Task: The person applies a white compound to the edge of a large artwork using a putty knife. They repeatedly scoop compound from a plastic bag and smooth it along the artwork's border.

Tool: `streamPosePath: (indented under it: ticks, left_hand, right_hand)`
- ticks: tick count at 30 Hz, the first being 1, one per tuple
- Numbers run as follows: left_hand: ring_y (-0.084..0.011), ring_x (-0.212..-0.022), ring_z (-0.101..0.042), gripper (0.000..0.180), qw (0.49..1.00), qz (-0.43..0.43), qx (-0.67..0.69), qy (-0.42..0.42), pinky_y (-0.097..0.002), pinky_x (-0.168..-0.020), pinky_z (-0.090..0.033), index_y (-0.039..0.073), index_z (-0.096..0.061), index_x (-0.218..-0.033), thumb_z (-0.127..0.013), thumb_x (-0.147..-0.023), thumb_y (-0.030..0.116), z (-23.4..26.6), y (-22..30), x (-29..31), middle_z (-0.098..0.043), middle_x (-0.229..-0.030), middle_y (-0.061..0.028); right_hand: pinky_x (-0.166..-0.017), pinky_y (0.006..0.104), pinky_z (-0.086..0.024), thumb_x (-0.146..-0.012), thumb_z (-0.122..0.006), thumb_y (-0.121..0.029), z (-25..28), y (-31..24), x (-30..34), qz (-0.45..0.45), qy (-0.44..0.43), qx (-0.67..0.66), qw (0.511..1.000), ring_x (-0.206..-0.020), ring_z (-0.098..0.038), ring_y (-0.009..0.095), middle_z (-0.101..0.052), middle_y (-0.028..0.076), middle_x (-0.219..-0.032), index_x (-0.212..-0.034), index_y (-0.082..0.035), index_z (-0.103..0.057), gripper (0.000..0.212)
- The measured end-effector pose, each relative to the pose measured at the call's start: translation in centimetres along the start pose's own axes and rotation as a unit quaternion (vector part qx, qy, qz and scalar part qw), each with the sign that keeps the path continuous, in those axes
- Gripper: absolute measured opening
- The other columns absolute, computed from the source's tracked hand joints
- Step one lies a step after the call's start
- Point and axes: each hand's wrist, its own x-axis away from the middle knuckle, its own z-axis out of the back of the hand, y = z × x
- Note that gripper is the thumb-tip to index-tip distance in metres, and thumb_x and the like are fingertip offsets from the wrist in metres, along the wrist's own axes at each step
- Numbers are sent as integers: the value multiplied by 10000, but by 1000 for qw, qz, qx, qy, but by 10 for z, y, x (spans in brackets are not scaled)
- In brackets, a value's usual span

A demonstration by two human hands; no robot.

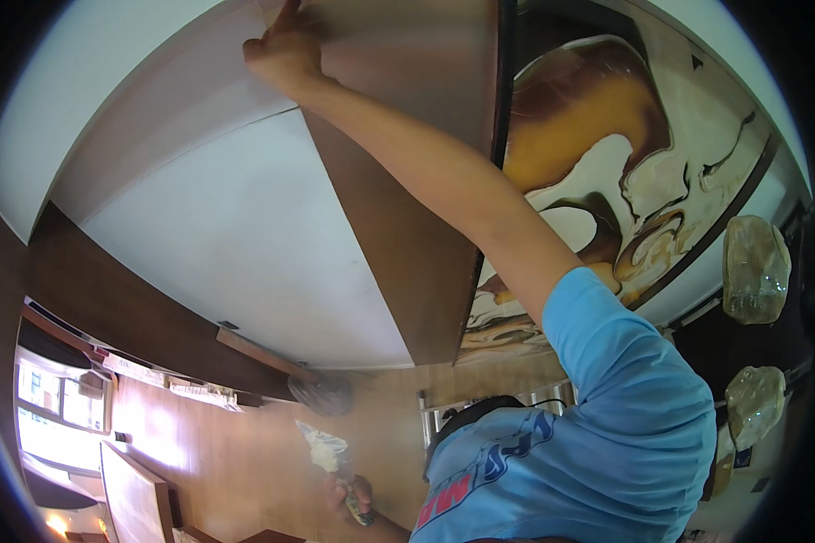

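Note:
My right arm crosses the view to the upper left, in a light blue sleeve. At its end my right hand (285, 54) is closed against a pale, smooth panel surface (181, 118). Its fingers are blurred and partly cut off by the upper edge, so what they hold, if anything, does not show. Low in the middle my left hand (351, 498) grips a putty knife (326, 448). White paste covers its broad blade, which points up and left, and the handle end sticks out below the fist.
A brown panel (398, 253) adjoins a white panel (244, 235). Marble-patterned panelling (598, 163) fills the upper right. Plastic-wrapped fixtures (756, 271) are at the far right. Below are a wooden floor (254, 452), ladder rails (423, 412) and a plastic-wrapped object (321, 394); a window (59, 398) shows left.

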Motion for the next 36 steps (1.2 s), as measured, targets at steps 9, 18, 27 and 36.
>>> streamPosePath:
  ticks: [9,18,27,36]
  left_hand:
    - [-185,-339,-523,323,994,-56,-50,80,-280,-309,-418,-88,-529,-982,-610,-998,224,-3,-3,26,-622,-559,-178]
    - [-300,-427,-608,391,1000,17,-4,-14,-347,-404,-519,-174,-553,-1184,-587,-977,156,15,3,13,-652,-689,-321]
    - [-271,-390,-612,433,980,161,21,-113,-334,-339,-502,-185,-479,-1234,-609,-982,142,8,-28,-73,-663,-683,-334]
    - [-333,-503,-699,418,882,404,-22,-243,-391,-414,-582,-188,-545,-1232,-644,-957,111,-74,-31,-162,-701,-784,-353]
  right_hand:
    - [-778,416,-585,-800,-623,-169,3,-33,16,-32,-250,-192,948,-880,-707,382,-690,289,-1024,-1584,111,114,1113]
    - [-690,352,-538,-914,-626,-128,104,-12,117,18,-455,-371,809,-698,-638,148,-695,55,-785,-1367,-7,-649,469]
    - [-859,371,-508,-989,-559,-46,332,12,257,13,-703,-416,576,-936,-608,258,-622,151,-1062,-1591,-62,-456,610]
    - [-897,354,-492,-932,-581,-1,406,93,215,-84,-695,-284,655,-1071,-592,220,-605,97,-1171,-1420,-73,-651,498]
